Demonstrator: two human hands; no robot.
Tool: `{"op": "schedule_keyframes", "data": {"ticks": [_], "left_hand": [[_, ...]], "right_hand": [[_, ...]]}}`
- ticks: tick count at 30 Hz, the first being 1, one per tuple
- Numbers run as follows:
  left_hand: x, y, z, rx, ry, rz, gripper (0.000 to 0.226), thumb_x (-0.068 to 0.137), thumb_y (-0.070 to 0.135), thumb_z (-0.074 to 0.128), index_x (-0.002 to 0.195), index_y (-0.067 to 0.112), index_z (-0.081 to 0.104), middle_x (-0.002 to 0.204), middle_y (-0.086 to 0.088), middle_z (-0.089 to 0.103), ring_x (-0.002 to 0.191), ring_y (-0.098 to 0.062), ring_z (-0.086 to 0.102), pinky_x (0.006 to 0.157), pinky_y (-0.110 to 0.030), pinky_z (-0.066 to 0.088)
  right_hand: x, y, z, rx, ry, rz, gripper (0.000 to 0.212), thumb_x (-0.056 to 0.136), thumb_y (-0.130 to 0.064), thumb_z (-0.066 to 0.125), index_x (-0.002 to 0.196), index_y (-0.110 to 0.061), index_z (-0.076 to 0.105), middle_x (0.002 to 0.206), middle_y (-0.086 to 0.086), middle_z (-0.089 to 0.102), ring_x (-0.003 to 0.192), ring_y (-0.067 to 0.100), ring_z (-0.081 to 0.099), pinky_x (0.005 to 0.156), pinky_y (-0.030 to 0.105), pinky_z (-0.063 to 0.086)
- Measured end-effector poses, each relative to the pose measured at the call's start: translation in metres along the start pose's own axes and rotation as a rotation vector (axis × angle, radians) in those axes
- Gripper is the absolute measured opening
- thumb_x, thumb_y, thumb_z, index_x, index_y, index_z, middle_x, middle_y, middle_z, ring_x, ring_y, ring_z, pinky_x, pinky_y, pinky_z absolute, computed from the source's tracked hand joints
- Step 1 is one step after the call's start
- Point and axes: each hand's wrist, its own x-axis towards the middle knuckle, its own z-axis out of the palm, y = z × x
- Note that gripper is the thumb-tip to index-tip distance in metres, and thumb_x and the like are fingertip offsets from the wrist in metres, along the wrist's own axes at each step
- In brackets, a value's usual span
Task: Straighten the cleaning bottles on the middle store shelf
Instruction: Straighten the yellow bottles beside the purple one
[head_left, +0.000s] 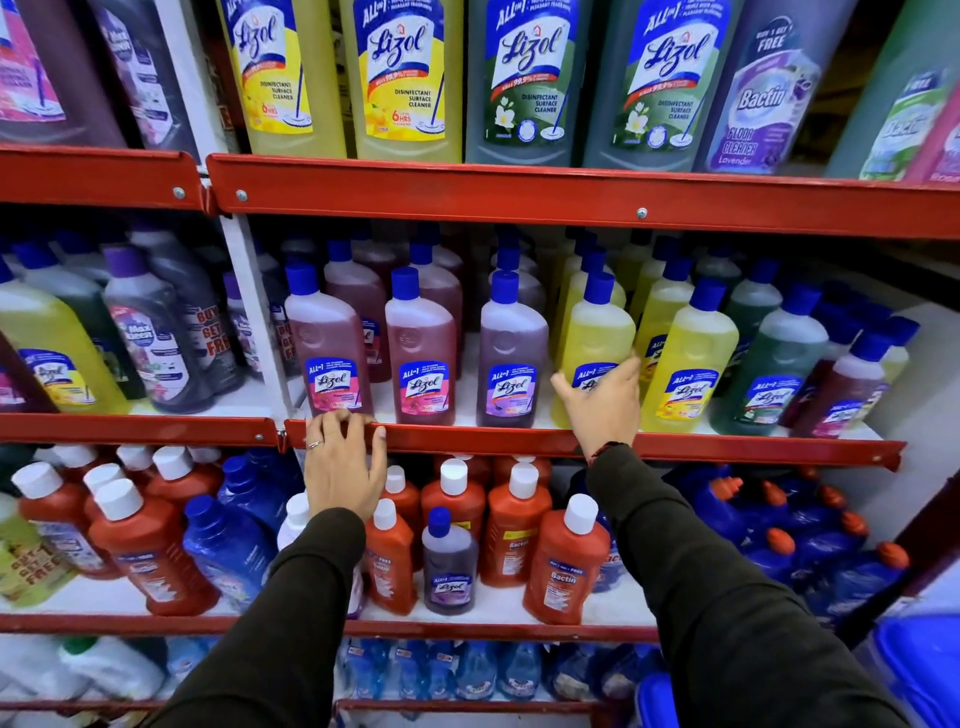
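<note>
The middle shelf (467, 439) has a red front lip and carries a front row of blue-capped bottles. From left stand a pink bottle (327, 338), a second pink bottle (421, 348), a purple bottle (509, 353), a yellow bottle (597, 338), another yellow bottle (685, 358) and a green bottle (769, 364). My right hand (602, 405) grips the lower part of the first yellow bottle, covering its label. My left hand (343, 462) rests on the shelf lip below the leftmost pink bottle, fingers spread, holding nothing.
Large bottles fill the upper shelf (519, 195). Red bottles with white caps (566, 561) and blue bottles crowd the shelf below. A white upright (254, 312) divides this bay from the left one. More bottles stand behind the front row.
</note>
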Motion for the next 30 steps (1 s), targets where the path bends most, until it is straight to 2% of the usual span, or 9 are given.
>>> {"op": "schedule_keyframes", "data": {"ticks": [4, 10, 12, 16, 19, 21, 24, 27, 30], "left_hand": [[-0.001, 0.002, 0.001, 0.032, 0.034, -0.007, 0.037, 0.100, 0.035, 0.046, 0.113, 0.003, 0.061, 0.114, -0.026, 0.061, 0.116, -0.044, 0.052, 0.104, -0.059, 0.043], [-0.019, 0.027, 0.003, -0.188, 0.127, -0.006, 0.041, 0.098, 0.038, 0.041, 0.131, 0.017, 0.052, 0.134, -0.011, 0.050, 0.133, -0.032, 0.043, 0.123, -0.051, 0.004], [-0.027, 0.052, 0.001, -0.339, 0.116, 0.079, 0.041, 0.098, 0.034, 0.043, 0.136, 0.019, 0.048, 0.140, -0.006, 0.045, 0.138, -0.025, 0.038, 0.124, -0.048, 0.006], [-0.036, 0.116, 0.000, -0.537, 0.013, 0.438, 0.043, 0.099, 0.028, 0.048, 0.141, 0.017, 0.046, 0.145, -0.005, 0.044, 0.136, -0.013, 0.037, 0.116, -0.042, 0.033], [-0.039, 0.170, -0.002, -0.665, -0.194, 0.545, 0.058, 0.101, 0.033, 0.046, 0.155, 0.020, 0.028, 0.160, -0.003, 0.028, 0.147, -0.010, 0.027, 0.120, -0.025, 0.024], [-0.040, 0.203, 0.002, -0.766, -0.318, 0.473, 0.066, 0.103, 0.039, 0.040, 0.160, 0.024, 0.009, 0.168, 0.004, 0.008, 0.151, -0.001, 0.008, 0.119, -0.015, 0.011], [-0.036, 0.238, 0.007, -0.959, -0.431, 0.152, 0.072, 0.101, 0.052, 0.031, 0.158, 0.031, -0.009, 0.168, 0.008, -0.009, 0.152, -0.002, -0.009, 0.124, -0.032, 0.003], [-0.026, 0.252, 0.016, -1.100, -0.506, -0.047, 0.071, 0.098, 0.061, 0.028, 0.157, 0.039, -0.005, 0.169, 0.005, 0.000, 0.155, -0.014, 0.000, 0.124, -0.038, 0.005], [-0.015, 0.249, 0.027, -1.190, -0.516, -0.069, 0.072, 0.087, 0.077, 0.030, 0.152, 0.053, 0.010, 0.166, 0.002, 0.020, 0.151, -0.017, 0.023, 0.123, -0.052, 0.023]], "right_hand": [[-0.001, 0.003, -0.002, 0.027, -0.023, -0.016, 0.107, 0.075, -0.053, 0.082, 0.151, -0.001, 0.028, 0.145, 0.019, 0.052, 0.133, 0.037, 0.056, 0.109, 0.048, 0.051], [-0.006, 0.013, -0.005, 0.163, -0.018, -0.015, 0.107, 0.081, -0.069, 0.068, 0.157, -0.008, 0.025, 0.152, 0.017, 0.042, 0.143, 0.033, 0.044, 0.117, 0.048, 0.043], [-0.007, 0.017, -0.008, 0.301, -0.051, 0.001, 0.096, 0.090, -0.067, 0.058, 0.160, -0.011, 0.022, 0.162, 0.015, 0.033, 0.152, 0.030, 0.033, 0.125, 0.046, 0.032], [-0.007, 0.021, -0.019, 0.527, -0.139, 0.052, 0.070, 0.103, -0.053, 0.047, 0.160, -0.018, 0.029, 0.163, 0.007, 0.034, 0.152, 0.019, 0.033, 0.128, 0.042, 0.027], [-0.006, 0.025, -0.029, 0.590, -0.169, 0.045, 0.060, 0.107, -0.049, 0.041, 0.158, -0.019, 0.035, 0.164, 0.004, 0.039, 0.152, 0.016, 0.036, 0.128, 0.044, 0.029], [-0.006, 0.030, -0.036, 0.636, -0.207, 0.034, 0.057, 0.109, -0.046, 0.036, 0.158, -0.018, 0.036, 0.163, 0.005, 0.042, 0.149, 0.015, 0.042, 0.126, 0.040, 0.034], [-0.006, 0.039, -0.041, 0.674, -0.289, 0.039, 0.070, 0.100, -0.065, 0.037, 0.158, -0.025, 0.036, 0.162, -0.001, 0.044, 0.148, 0.011, 0.044, 0.126, 0.041, 0.035], [-0.003, 0.046, -0.043, 0.658, -0.358, 0.045, 0.077, 0.092, -0.077, 0.037, 0.154, -0.032, 0.040, 0.158, -0.006, 0.049, 0.144, 0.007, 0.048, 0.123, 0.036, 0.039], [0.001, 0.049, -0.045, 0.684, -0.355, 0.019, 0.049, 0.105, -0.055, 0.032, 0.148, -0.034, 0.043, 0.141, -0.010, 0.058, 0.122, -0.010, 0.059, 0.099, 0.012, 0.048]]}}
